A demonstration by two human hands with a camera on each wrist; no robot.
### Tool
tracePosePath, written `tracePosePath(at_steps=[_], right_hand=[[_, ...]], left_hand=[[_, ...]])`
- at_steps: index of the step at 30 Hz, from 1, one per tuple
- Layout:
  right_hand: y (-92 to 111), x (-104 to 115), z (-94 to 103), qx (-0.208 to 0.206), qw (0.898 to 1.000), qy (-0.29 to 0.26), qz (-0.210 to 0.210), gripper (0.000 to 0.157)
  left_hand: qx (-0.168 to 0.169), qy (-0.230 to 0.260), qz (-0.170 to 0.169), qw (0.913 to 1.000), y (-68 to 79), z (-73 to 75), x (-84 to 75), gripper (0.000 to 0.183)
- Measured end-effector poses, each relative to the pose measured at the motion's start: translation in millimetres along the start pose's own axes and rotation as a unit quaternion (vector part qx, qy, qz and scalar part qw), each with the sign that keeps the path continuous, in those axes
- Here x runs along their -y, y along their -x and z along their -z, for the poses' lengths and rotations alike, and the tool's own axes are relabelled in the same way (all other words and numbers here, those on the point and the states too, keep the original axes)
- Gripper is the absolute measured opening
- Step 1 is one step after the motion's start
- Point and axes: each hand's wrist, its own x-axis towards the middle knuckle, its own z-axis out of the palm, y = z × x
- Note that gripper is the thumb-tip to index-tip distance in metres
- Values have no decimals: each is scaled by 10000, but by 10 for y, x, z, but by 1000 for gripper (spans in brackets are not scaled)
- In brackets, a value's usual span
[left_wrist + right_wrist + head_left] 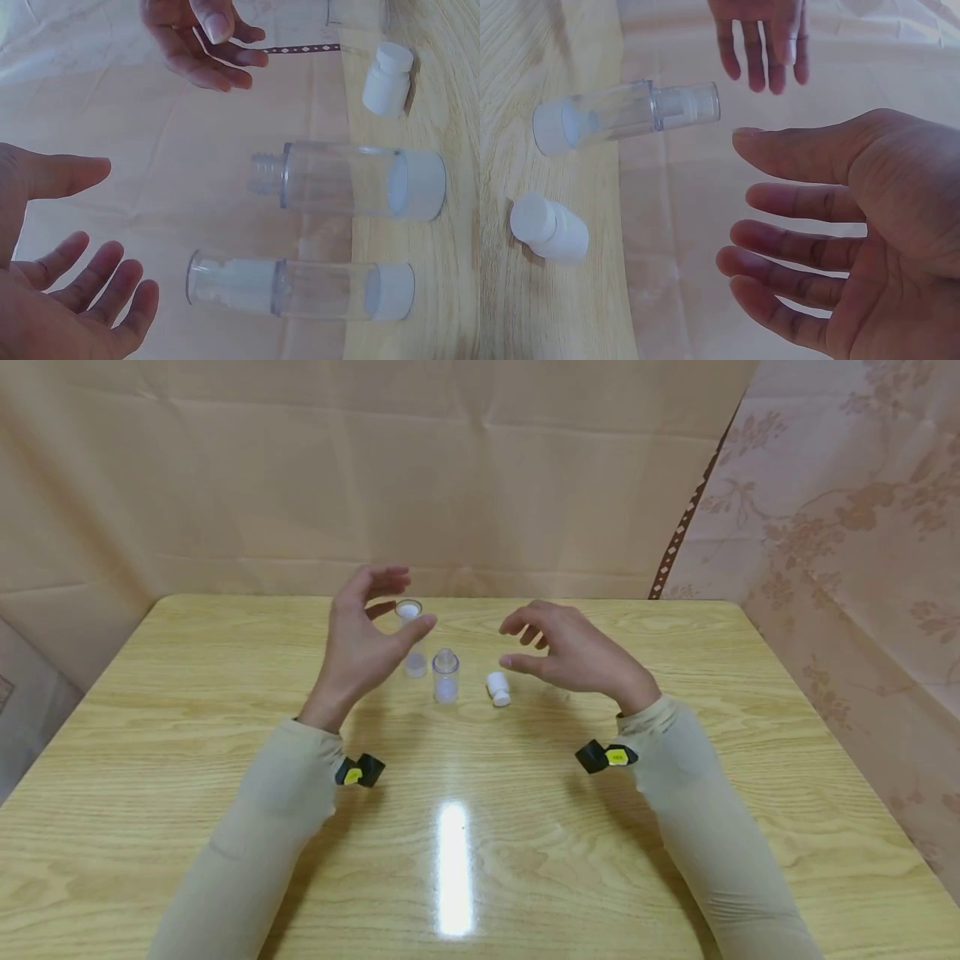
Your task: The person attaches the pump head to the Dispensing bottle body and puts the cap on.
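My left hand (367, 635) is raised over the table, fingers and thumb spread apart and holding nothing. Just beyond it stands a clear pump bottle (322, 290) with a white pump under a clear cap. A second clear bottle (446, 681), upright with its threaded neck bare, stands between the hands. Right of that, a small white bottle (497, 687) with a white cap lies on its side. My right hand (573, 647) hovers above and right of the white bottle, its fingers loosely bent around empty air; it touches nothing.
All this is on a light wood-grain table (637, 877) with a bright reflection at its front. Plain cloth (450, 477) hangs behind, patterned cloth (862, 568) at the right. A clear object (358, 10), cut off by the left wrist view's top edge, cannot be identified.
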Motion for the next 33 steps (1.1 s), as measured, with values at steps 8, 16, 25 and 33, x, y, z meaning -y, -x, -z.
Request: tracePosePath(at_steps=[8,16,25,33], right_hand=[[-7,5,-10,23,10000,85,16,32],[-22,-4,-32,125,9997,201,-17,35],[-54,18,-88,276,9988,358,-204,37],[-62,12,-139,292,9979,534,-218,36]], left_hand=[[527,-143,63,9985,32,-60,-47,55],[1200,-492,506,9903,59,-124,-28,56],[1808,-1005,929,9740,80,-180,47,57],[2090,-1393,1353,9584,87,-244,141,61]])
